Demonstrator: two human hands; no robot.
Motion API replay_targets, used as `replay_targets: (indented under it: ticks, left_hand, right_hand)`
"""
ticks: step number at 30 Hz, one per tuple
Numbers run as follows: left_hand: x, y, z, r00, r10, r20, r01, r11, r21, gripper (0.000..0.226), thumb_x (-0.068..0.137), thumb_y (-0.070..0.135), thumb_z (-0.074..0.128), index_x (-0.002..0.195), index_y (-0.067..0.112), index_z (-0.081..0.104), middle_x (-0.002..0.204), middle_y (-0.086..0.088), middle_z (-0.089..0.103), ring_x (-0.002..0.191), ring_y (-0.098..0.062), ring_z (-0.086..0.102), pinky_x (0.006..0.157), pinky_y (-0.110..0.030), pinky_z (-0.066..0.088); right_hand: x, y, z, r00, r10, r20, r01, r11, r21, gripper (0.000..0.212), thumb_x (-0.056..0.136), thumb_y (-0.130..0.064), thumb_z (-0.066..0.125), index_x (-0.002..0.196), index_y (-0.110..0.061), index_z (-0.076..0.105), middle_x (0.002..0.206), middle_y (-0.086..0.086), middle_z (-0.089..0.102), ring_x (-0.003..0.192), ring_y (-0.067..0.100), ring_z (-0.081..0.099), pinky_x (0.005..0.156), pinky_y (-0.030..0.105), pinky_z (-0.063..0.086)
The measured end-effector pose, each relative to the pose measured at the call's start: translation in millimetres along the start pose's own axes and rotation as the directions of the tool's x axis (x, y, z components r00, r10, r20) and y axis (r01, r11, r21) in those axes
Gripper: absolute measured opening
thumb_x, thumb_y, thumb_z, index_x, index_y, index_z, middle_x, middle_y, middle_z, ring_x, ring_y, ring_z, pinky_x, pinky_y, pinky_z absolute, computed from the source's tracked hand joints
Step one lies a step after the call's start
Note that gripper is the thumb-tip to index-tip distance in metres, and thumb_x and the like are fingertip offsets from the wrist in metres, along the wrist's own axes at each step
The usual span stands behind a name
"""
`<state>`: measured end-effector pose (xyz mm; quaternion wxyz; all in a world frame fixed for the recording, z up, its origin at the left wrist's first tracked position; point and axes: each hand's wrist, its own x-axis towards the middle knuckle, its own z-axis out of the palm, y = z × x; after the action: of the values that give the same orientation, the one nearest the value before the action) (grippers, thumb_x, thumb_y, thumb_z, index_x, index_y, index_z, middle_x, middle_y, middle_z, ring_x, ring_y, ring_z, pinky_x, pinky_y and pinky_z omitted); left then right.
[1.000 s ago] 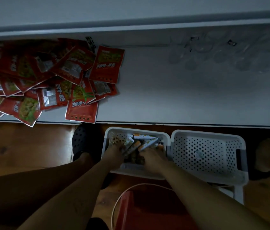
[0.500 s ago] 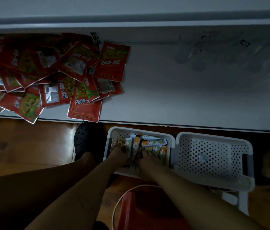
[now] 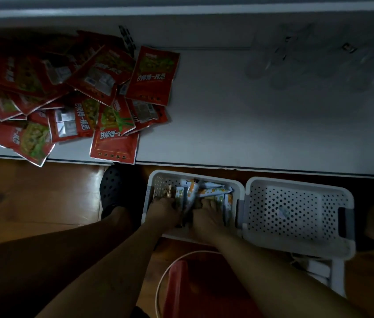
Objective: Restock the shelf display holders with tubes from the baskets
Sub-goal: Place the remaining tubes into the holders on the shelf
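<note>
Head view, looking down past the knees; dim light.

- Near basket (image 3: 195,176): white, perforated, on the floor just under the shelf's (image 3: 227,125) front edge, so the stock is within reach of the display above.
- Tubes (image 3: 213,191): all in this basket. They are short and white with orange and green print. Some lie flat along the far wall and a few are stood up on end in the middle.
- Left hand (image 3: 163,211): down in the basket's left half, fingers curled round the upended tubes. I judge it is bunching several so they can go up in one lift.
- Right hand (image 3: 209,214): in the basket just beside the left, fingers bent over the flat tubes. I cannot tell whether it grips or only presses them.
- Second basket (image 3: 296,187): touching the first on its right. Its holed floor shows, with a small pale scrap on it.
- Display holders (image 3: 319,63): clear plastic, at the shelf's far right corner. Too blurred to tell their contents.
- Red sachets (image 3: 66,88): a loose heap over the shelf's left end, one overhanging the front edge.
- Black clog (image 3: 112,189): on the floor left of the near basket.
</note>
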<state>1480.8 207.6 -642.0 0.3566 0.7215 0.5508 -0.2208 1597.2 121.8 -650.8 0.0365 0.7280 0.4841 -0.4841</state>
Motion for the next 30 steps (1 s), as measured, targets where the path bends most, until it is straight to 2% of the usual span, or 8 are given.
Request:
replay_targets:
  ticks: [3,6,11,13,16,22,25,30]
  left_hand:
    - [-9,10,-6,0.988,0.076,-0.131,-0.066,0.995,0.078,0.024,0.088,0.025,0.056,0.103,0.013,0.07,0.097,-0.012,0.071,0.092,-0.03,0.066,0.07,-0.028,0.047]
    - [-15,23,-19,0.983,0.041,-0.179,-0.047,0.999,-0.029,0.02,0.087,0.013,0.057,0.104,0.009,0.068,0.101,-0.012,0.07,0.094,-0.029,0.066,0.073,-0.029,0.048]
    - [-26,31,-37,0.983,0.053,-0.175,-0.08,0.986,-0.149,0.034,0.088,0.006,0.049,0.118,0.018,0.06,0.107,-0.016,0.067,0.09,-0.032,0.064,0.068,-0.03,0.05]
    - [-29,33,-43,0.982,0.085,-0.168,-0.115,0.977,-0.178,0.059,0.088,0.006,0.048,0.143,0.028,0.038,0.111,-0.018,0.064,0.078,-0.03,0.063,0.061,-0.031,0.05]
    - [-37,42,-53,0.992,0.067,-0.104,-0.099,0.933,-0.347,0.087,0.087,0.003,0.051,0.151,0.034,0.001,0.09,-0.017,0.063,0.059,-0.023,0.055,0.049,-0.029,0.042]
    - [-66,77,-81,0.982,0.183,-0.054,-0.188,0.879,-0.439,0.044,0.081,0.011,0.072,0.118,-0.005,0.054,0.077,-0.008,0.062,0.061,-0.019,0.061,0.06,-0.037,0.057]
    - [-87,96,-106,0.944,0.294,-0.146,-0.328,0.827,-0.456,0.032,0.076,0.02,0.079,0.094,0.003,0.06,0.08,-0.012,0.066,0.072,-0.03,0.066,0.072,-0.045,0.056]
    - [-131,128,-163,0.832,0.473,-0.29,-0.555,0.731,-0.398,0.011,0.087,0.032,0.068,0.093,0.024,0.064,0.085,0.005,0.067,0.074,-0.012,0.064,0.06,-0.022,0.051]
  right_hand:
    - [-5,-1,-7,0.99,0.005,-0.139,0.012,0.993,0.116,0.054,0.084,-0.033,0.063,0.136,-0.023,0.052,0.146,0.006,0.03,0.132,0.03,0.027,0.112,0.043,0.027]
    - [-9,2,-22,0.977,0.076,-0.198,-0.031,0.975,0.221,0.031,0.085,-0.014,0.059,0.115,-0.014,0.067,0.122,0.008,0.059,0.103,0.023,0.055,0.087,0.032,0.047]
    - [-23,14,-57,0.973,0.152,-0.175,-0.107,0.965,0.238,0.023,0.087,-0.001,0.054,0.107,-0.006,0.064,0.105,0.009,0.066,0.091,0.026,0.06,0.07,0.029,0.047]
    - [-30,14,-67,0.972,0.201,-0.123,-0.153,0.934,0.322,0.025,0.093,-0.012,0.054,0.117,-0.008,0.055,0.108,0.002,0.059,0.087,0.022,0.058,0.063,0.025,0.043]
    - [-44,13,-82,0.969,0.248,-0.023,-0.217,0.886,0.41,0.029,0.095,-0.036,0.051,0.089,-0.01,0.06,0.084,0.006,0.059,0.063,0.015,0.051,0.052,0.025,0.039]
    - [-93,3,-113,0.982,0.148,-0.117,0.001,0.618,0.786,0.018,0.082,0.003,0.054,0.089,-0.012,0.062,0.078,0.007,0.057,0.069,0.02,0.054,0.055,0.028,0.045]
    - [-115,-7,-127,0.97,0.092,-0.225,0.14,0.548,0.825,0.004,0.089,-0.01,0.063,0.092,-0.009,0.065,0.076,0.007,0.061,0.062,0.016,0.057,0.056,0.029,0.05]
    - [-156,-25,-170,0.891,-0.031,-0.452,0.403,0.514,0.758,0.018,0.097,-0.023,0.054,0.113,-0.019,0.061,0.092,0.005,0.072,0.077,0.014,0.07,0.064,0.028,0.056]
